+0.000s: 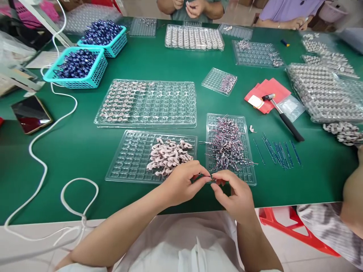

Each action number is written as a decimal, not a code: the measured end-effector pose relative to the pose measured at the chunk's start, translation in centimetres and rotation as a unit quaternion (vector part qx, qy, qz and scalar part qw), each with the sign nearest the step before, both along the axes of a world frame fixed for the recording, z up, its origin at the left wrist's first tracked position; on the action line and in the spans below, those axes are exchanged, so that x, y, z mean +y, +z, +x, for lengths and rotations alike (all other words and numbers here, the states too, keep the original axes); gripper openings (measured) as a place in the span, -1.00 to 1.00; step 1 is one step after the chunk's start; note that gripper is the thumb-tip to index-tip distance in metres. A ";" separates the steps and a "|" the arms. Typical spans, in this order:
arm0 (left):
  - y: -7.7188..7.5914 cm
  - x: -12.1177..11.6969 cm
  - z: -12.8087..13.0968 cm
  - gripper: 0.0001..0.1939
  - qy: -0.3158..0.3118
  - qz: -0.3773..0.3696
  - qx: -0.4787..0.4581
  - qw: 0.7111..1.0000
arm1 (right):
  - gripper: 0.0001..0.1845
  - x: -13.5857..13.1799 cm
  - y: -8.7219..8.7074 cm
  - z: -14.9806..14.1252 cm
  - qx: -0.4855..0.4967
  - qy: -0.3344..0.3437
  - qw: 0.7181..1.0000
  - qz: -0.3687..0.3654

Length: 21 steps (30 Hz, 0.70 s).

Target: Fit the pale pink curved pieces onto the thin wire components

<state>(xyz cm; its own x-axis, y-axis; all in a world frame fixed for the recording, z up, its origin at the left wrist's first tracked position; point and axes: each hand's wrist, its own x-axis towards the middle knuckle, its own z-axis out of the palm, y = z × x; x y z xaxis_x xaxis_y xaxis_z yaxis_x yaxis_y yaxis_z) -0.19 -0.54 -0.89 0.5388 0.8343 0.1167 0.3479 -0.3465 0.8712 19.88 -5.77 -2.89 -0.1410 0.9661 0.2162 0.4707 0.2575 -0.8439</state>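
My left hand and my right hand meet above the near edge of the table. Their fingertips pinch a tiny dark part with thin wire, mostly hidden by the fingers. Just beyond them, a heap of small wired electronic parts lies on a clear plastic tray. Left of that, pale curved earbud-like shells are piled on another clear tray. Farther back, a larger blister tray has similar pale pieces filling its left columns.
Turquoise baskets of shiny dark-blue pieces stand at the back left, near a phone and a white cable. On the right lie a hammer, red sheets, blue sticks and stacked trays. Other people sit around the table.
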 end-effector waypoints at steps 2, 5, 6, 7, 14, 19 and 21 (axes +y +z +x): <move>0.3 0.0 0.0 -0.87 0.012 -0.051 -0.003 0.999 | -0.69 -0.1 -0.4 -0.2 -0.039 0.002 0.995 0.095; 0.8 0.2 -0.1 -0.83 0.009 -0.130 -0.008 0.991 | -0.61 -0.1 -1.0 -0.4 -0.087 0.000 0.981 0.171; 1.0 0.3 -0.2 -0.82 0.007 -0.155 -0.010 0.988 | -0.60 -0.1 -1.1 -0.5 -0.094 -0.003 0.979 0.180; 1.1 0.4 -0.2 -0.81 0.007 -0.177 -0.013 0.984 | -0.60 -0.1 -1.3 -0.6 -0.096 -0.006 0.978 0.184; 1.5 1.1 -0.4 -0.78 -0.018 -0.376 -0.094 0.922 | -0.68 0.0 -1.1 -1.5 -0.009 -0.006 0.988 0.152; 1.3 1.3 -0.4 -0.79 -0.015 -0.421 -0.118 0.899 | -0.69 0.1 -1.0 -1.7 0.039 -0.012 0.991 0.130; 1.1 1.3 -0.4 -0.78 -0.018 -0.432 -0.133 0.892 | -0.69 0.2 -1.0 -1.7 0.056 -0.013 0.991 0.124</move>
<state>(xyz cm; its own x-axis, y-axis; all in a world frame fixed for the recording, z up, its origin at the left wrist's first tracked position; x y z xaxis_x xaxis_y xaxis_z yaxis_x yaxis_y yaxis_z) -0.59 0.72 0.23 0.6156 0.6580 -0.4337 0.0911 0.4872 0.8685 18.19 -5.60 -3.92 -0.0786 0.8839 0.4611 0.3865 0.4534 -0.8032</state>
